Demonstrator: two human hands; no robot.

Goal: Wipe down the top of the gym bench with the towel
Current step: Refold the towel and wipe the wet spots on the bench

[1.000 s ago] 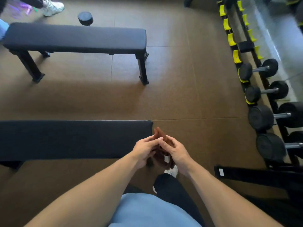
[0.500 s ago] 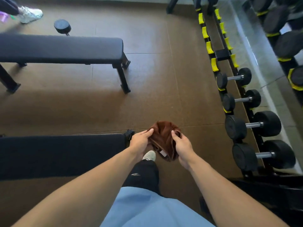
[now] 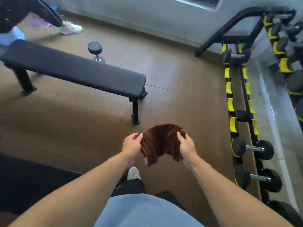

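Note:
A brown towel (image 3: pixel 161 141) hangs spread between my two hands above the floor, a white tag showing at its lower edge. My left hand (image 3: pixel 131 145) grips its left edge and my right hand (image 3: pixel 186 146) grips its right edge. The near black gym bench (image 3: pixel 32 181) lies at the lower left, partly hidden by my left forearm; its end is below and left of the towel. A second black flat bench (image 3: pixel 73 71) stands farther off, across the floor.
A rack of black dumbbells (image 3: pixel 252 148) with yellow cradles runs along the right side. One dumbbell (image 3: pixel 95 51) stands on end behind the far bench. Another person's leg and white shoe (image 3: pixel 70 27) are at the top left. My own shoe (image 3: pixel 133 173) is below the towel.
My hands have pulled apart and the bunched towel has opened out between them. The view has swung up and left, so the near bench now sits lower in the frame.

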